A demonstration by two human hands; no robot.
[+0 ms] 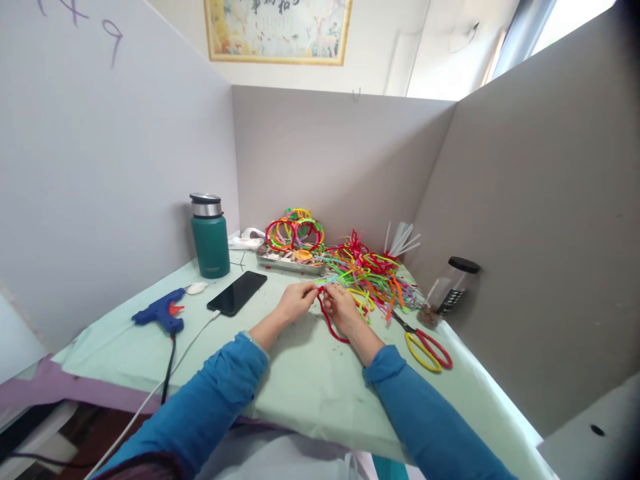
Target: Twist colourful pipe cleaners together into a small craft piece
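Observation:
My left hand point(296, 301) and my right hand point(343, 309) meet at the middle of the table, both pinching a red pipe cleaner point(331, 325). The red stem curves down from my fingers and lies along the pale green table cover point(300, 380) beside my right wrist. Just beyond my hands spreads a loose pile of coloured pipe cleaners point(373, 273). Both arms wear blue sleeves.
A metal tray point(287, 261) with coloured pipe-cleaner rings point(295, 232) stands at the back. A green flask point(210, 237), black phone point(237, 292) and blue glue gun point(161, 311) lie left. Red-and-yellow scissors point(425, 345) and a black-lidded jar point(453, 287) sit right. Grey partitions enclose the table.

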